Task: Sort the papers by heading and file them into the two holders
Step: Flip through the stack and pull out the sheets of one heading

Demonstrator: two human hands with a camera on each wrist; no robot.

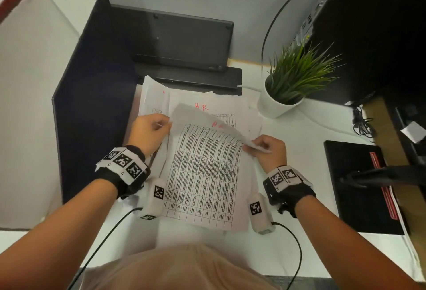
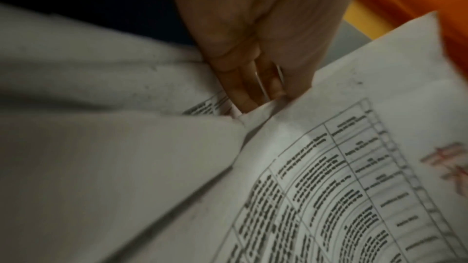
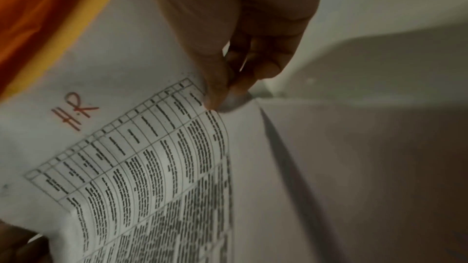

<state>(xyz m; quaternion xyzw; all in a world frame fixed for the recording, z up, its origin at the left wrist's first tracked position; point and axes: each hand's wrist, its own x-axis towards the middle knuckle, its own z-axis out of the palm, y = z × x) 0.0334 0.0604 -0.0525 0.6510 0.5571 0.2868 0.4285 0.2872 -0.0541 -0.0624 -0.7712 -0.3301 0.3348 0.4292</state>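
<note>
White paper fills the middle of the head view: a printed table sheet (image 1: pixel 202 174) lies in the centre of the frame on the white desk (image 1: pixel 299 142), on top of other loose sheets. A red handwritten "H.R" heading marks its top edge, clearest in the right wrist view (image 3: pixel 73 111). Above it, a blank-backed upper sheet (image 1: pixel 207 121) is lifted and curled across the frame from left to right. The left hand (image 1: pixel 149 133) pinches the sheet edges at centre left, thumb against curled fingers (image 2: pixel 250 87) (a ring shows on one finger in the left wrist view). The right hand (image 1: pixel 267 149) pinches the right-hand corner of the lifted sheet between thumb and fingertips (image 3: pixel 215 91), just right of centre. Further up the frame, a spread pile of papers (image 1: pixel 207 103) carries another red "H.R" heading. Behind the pile, in the upper middle, stand two dark holders (image 1: pixel 184 40), the nearer one lower than the one behind it. A potted green plant (image 1: pixel 290 82) in a white pot sits at the upper right of the pile. A black pad (image 1: pixel 355 186) with a red strip lies at the right edge.
</note>
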